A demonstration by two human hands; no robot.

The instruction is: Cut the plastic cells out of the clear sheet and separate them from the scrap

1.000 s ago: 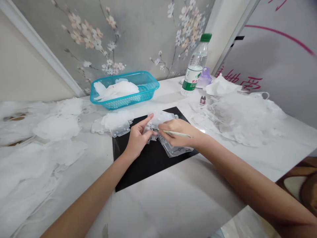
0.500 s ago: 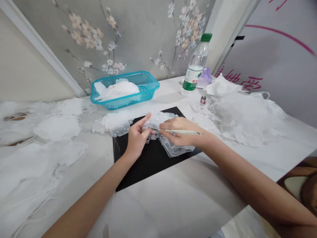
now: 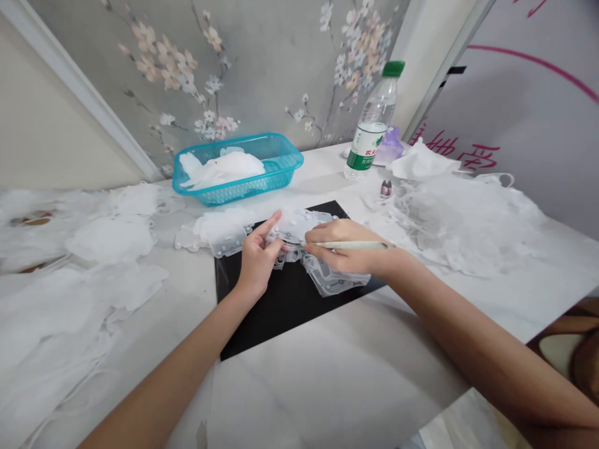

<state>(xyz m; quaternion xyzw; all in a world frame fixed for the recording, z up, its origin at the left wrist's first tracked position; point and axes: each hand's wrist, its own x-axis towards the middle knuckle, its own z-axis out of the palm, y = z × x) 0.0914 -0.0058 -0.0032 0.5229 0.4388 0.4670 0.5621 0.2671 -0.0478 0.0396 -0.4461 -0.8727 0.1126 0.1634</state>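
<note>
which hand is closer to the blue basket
Left. The left hand sits in front of the blue plastic basket, not touching it. The right hand, gripping a slim pale tool, is farther away, off to the basket's right.

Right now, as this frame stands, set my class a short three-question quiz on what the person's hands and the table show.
1. Which hand holds the slim pale-handled tool?
2. True or false: the teal plastic basket stands on the black mat.
3. Fill in the blank: the bottle at the back of the table has a ____ cap.

Key:
1. The right hand.
2. False: it stands beyond the mat, on the white marble-look tabletop.
3. Green.
</note>
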